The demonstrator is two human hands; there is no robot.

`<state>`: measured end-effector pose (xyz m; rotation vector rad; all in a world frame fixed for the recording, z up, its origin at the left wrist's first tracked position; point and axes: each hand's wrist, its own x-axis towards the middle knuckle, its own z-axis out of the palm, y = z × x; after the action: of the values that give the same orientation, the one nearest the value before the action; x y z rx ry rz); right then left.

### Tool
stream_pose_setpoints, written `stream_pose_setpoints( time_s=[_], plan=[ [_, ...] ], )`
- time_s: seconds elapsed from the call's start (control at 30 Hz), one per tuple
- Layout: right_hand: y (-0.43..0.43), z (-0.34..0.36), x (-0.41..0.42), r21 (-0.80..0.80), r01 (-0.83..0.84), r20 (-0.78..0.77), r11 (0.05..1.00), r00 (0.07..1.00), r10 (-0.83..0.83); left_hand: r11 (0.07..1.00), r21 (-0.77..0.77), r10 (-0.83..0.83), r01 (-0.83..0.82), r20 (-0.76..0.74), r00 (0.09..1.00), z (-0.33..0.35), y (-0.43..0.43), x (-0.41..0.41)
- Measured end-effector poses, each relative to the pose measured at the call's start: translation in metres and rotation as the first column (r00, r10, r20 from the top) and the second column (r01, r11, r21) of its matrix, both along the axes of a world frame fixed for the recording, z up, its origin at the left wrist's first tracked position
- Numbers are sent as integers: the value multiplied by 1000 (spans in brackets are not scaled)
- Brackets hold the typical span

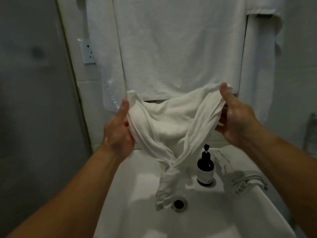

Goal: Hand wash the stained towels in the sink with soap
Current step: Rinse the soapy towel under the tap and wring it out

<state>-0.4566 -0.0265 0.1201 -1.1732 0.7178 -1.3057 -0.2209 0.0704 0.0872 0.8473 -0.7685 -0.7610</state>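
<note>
Both hands, left hand (118, 133) and right hand (238, 121), grip 1 white towel (168, 121) above the sink (137, 194).

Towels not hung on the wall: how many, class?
2. Held towel between left hand and right hand over the sink; folded towel on its right rim. Others possibly hidden.

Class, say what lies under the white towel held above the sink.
Under the white cloth towel is the white ceramic sink, its dark round drain showing just right of the towel's hanging end. That end hides the basin surface behind it.
</note>
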Motion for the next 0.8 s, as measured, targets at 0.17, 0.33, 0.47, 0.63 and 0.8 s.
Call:
stream_pose_setpoints(
  time_s=[0.17, 0.33, 0.47, 0.63, 0.8],
  plan=[
    [24, -73, 20, 67, -58, -449, 996, 890, 82, 930, 290, 116, -224, 347, 931, -64, 1, -46],
    [13, -69, 6, 39, 46, -249, 998, 968, -35, 877, 206, 382, -434, 249, 890, -65, -8, -21],
    [23, -86, 21, 227, 72, -304, 971, 953, 1, 852, 294, 388, -433, 200, 900, -82, -18, -46],
    [24, -96, 37, 352, 138, 1, 926, 989, -148, 799, 392, 483, -457, 34, 875, -93, -26, -59],
    [4, -93, -11, 273, -76, -18, 959, 996, 84, 741, 326, 346, -587, 563, 750, -83, -13, -9]
  ],
)
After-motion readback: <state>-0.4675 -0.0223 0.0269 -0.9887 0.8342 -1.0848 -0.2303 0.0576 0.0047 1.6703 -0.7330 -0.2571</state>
